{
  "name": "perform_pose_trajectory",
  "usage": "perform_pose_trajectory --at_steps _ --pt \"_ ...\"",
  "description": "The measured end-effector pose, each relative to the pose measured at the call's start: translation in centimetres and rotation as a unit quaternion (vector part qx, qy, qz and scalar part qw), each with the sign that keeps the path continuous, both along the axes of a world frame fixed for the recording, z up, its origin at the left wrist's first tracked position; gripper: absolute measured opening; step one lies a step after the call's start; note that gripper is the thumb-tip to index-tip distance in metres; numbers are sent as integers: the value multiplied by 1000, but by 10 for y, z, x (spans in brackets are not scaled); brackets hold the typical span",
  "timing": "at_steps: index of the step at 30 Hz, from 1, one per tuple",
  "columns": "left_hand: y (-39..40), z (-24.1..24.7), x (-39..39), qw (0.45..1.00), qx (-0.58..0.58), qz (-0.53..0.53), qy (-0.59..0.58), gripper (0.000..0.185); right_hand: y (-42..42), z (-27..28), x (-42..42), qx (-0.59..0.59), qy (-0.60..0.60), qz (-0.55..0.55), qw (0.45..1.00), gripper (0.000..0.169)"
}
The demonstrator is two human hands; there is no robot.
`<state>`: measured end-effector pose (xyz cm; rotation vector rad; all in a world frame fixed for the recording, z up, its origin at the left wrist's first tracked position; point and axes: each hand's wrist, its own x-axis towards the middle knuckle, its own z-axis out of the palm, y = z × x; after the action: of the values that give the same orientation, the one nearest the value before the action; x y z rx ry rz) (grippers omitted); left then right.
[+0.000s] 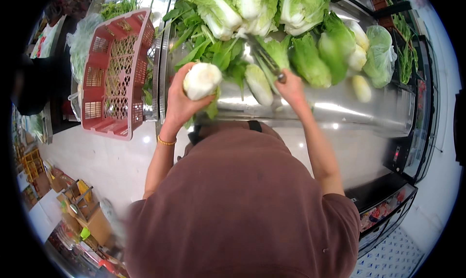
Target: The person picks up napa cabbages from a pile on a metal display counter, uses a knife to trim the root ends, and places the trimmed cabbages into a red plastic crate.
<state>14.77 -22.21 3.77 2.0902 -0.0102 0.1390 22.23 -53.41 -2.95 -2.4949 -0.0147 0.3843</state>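
My left hand (182, 101) grips a head of leafy greens, probably a cabbage or lettuce, by its sides, with its pale cut base (202, 77) facing up. Green leaves hang below that hand. In my right hand (291, 86) is the handle of a knife (267, 59), its blurred blade pointing up and left towards the large napa cabbages (222, 21). A small pale cabbage (259, 85) lies on the metal counter between my hands. Loose dark green leaves (222, 54) lie just beyond my left hand.
A pink plastic crate (136, 112) stands at the left on the counter edge. Romaine-like heads (310, 61), a small yellowish cabbage (361, 89) and a bagged cabbage (379, 56) lie to the right. The steel counter's front rim (327, 123) runs close before my body.
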Motion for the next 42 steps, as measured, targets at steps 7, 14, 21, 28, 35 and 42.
perform_pose_trajectory --at_steps 7,14,21,28,35,42 --pt "-18 18 12 949 186 -43 -252 61 -34 1 9 -163 -161 -33 973 49" --pt "-31 12 18 881 312 -74 -348 52 74 82 -17 681 371 16 632 72" --pt "-18 42 -22 996 -58 21 -65 97 88 64 -1 666 291 26 687 81" --pt "-42 2 1 848 -520 101 7 85 141 64 -11 676 187 16 712 73" --pt "-1 -33 2 720 -687 95 31 65 150 75 -21 719 215 -46 660 53" --pt "18 -14 -3 652 -758 28 -20 101 118 38 -2 146 -95 178 968 71"
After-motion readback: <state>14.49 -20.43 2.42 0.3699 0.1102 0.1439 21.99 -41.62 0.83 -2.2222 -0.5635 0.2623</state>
